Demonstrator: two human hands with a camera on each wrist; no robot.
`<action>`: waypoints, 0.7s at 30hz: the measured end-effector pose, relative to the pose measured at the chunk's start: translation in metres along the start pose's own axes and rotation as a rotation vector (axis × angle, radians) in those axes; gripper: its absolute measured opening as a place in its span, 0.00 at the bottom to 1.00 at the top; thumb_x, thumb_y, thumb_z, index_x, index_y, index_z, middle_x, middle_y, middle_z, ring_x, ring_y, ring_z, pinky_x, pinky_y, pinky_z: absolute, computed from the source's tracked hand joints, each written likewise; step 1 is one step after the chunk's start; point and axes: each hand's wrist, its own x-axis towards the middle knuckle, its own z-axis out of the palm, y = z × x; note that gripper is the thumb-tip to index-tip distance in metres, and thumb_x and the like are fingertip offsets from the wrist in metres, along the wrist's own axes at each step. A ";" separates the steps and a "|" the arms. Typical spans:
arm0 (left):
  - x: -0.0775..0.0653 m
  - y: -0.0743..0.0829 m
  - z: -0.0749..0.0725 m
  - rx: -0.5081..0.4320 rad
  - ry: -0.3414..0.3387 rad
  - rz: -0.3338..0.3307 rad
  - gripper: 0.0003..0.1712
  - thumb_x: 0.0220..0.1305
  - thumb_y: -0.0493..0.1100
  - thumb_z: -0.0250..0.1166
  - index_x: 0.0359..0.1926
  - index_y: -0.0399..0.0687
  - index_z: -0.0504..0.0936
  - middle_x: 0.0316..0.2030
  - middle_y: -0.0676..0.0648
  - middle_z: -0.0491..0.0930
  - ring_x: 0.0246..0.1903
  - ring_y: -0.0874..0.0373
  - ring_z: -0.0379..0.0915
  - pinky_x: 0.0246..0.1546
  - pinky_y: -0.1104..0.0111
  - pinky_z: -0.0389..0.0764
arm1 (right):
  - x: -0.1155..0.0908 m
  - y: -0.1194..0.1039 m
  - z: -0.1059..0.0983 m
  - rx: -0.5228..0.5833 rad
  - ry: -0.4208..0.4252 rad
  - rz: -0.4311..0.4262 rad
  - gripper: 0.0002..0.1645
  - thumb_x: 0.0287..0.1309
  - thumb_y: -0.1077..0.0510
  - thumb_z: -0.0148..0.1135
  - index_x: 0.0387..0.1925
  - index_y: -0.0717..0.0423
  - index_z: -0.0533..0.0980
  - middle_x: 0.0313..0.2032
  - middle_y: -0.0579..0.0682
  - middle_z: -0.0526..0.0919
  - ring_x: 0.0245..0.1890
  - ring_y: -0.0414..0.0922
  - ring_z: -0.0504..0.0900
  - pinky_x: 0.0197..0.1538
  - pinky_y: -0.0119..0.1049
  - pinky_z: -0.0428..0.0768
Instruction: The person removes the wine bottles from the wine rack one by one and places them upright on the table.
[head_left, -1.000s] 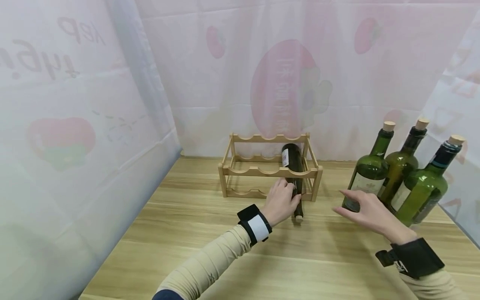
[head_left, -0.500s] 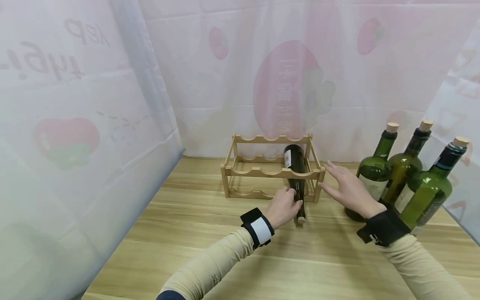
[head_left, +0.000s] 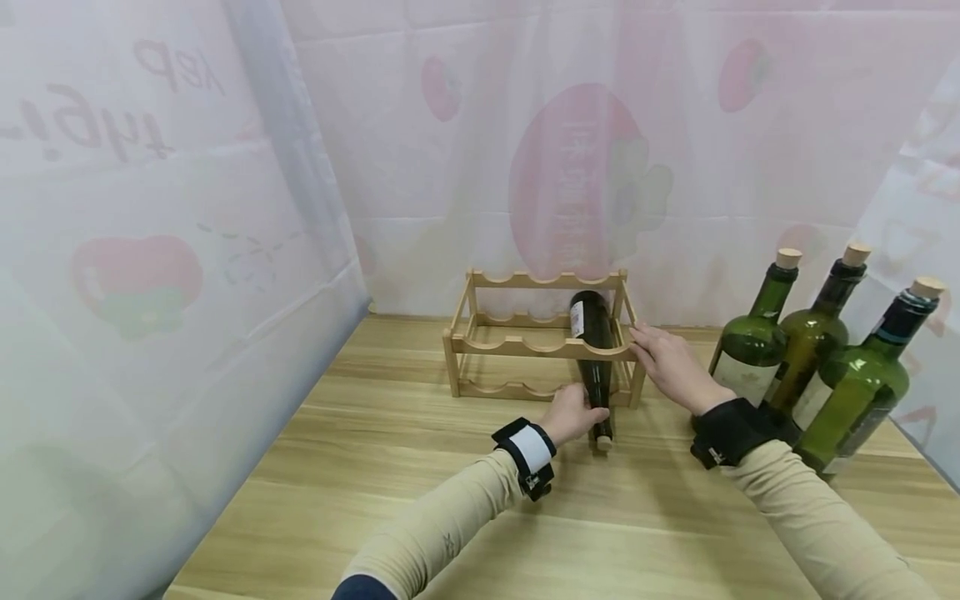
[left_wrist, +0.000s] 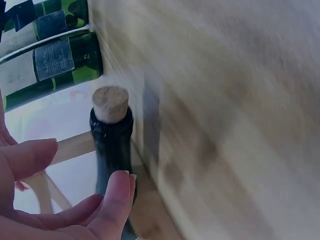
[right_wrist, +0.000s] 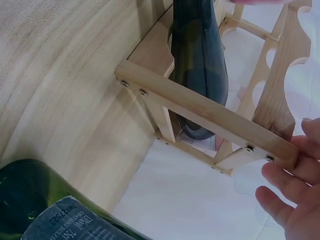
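A dark wine bottle point(head_left: 597, 321) lies in the right-hand place of the wooden wine rack point(head_left: 517, 346), its corked neck pointing forward. Beside that neck is my left hand point(head_left: 572, 414); in the left wrist view its fingertips point(left_wrist: 117, 192) lie close against the neck, while the thumb point(left_wrist: 32, 157) stands apart. The cork point(left_wrist: 111, 104) is uncovered. My right hand point(head_left: 670, 367) holds the rack's front right corner, with fingers point(right_wrist: 282, 180) bent around the post end in the right wrist view. Whether the left fingertips press on the glass, I cannot tell.
Three corked green wine bottles stand on the right: one at the back left point(head_left: 753, 337), one behind point(head_left: 813, 337) and one in front point(head_left: 858, 379). The right forearm passes close to them. A printed curtain point(head_left: 420, 183) closes off the back of the wooden table point(head_left: 360, 417).
My right hand has come left from beside the standing bottles to the rack's corner. My left hand has slid down the lying bottle's neck toward its cork. The bottle has hardly moved in the rack.
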 end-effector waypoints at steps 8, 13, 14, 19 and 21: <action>0.008 -0.008 0.013 -0.380 -0.025 -0.147 0.23 0.60 0.40 0.66 0.13 0.48 0.66 0.11 0.55 0.63 0.13 0.63 0.60 0.17 0.73 0.64 | 0.001 0.002 0.003 0.028 0.003 0.026 0.23 0.67 0.65 0.53 0.61 0.70 0.69 0.60 0.70 0.72 0.54 0.65 0.77 0.53 0.57 0.78; 0.009 -0.011 0.021 -0.699 -0.034 -0.318 0.15 0.62 0.37 0.64 0.47 0.35 0.73 0.43 0.42 0.76 0.39 0.52 0.78 0.43 0.60 0.83 | 0.000 0.001 0.004 0.048 0.000 0.030 0.23 0.67 0.66 0.53 0.61 0.71 0.69 0.60 0.71 0.72 0.53 0.66 0.77 0.52 0.57 0.78; 0.010 -0.011 0.022 -0.737 -0.034 -0.342 0.21 0.62 0.37 0.64 0.53 0.34 0.70 0.48 0.40 0.75 0.41 0.50 0.77 0.45 0.57 0.83 | 0.000 0.001 0.004 0.054 -0.003 0.036 0.23 0.68 0.65 0.52 0.61 0.71 0.69 0.60 0.71 0.72 0.54 0.66 0.77 0.52 0.57 0.78; 0.018 -0.012 0.025 -0.840 -0.037 -0.383 0.25 0.63 0.38 0.63 0.57 0.35 0.65 0.39 0.42 0.73 0.30 0.55 0.70 0.33 0.64 0.79 | 0.000 0.002 0.004 0.071 -0.007 0.057 0.23 0.69 0.65 0.51 0.63 0.70 0.68 0.61 0.72 0.71 0.47 0.64 0.81 0.44 0.52 0.81; 0.019 -0.013 0.027 -0.875 -0.038 -0.385 0.20 0.63 0.37 0.63 0.52 0.36 0.67 0.35 0.43 0.74 0.28 0.54 0.72 0.31 0.66 0.79 | 0.000 0.002 0.003 0.076 -0.007 0.052 0.23 0.69 0.64 0.51 0.63 0.70 0.68 0.61 0.72 0.71 0.34 0.57 0.84 0.35 0.43 0.79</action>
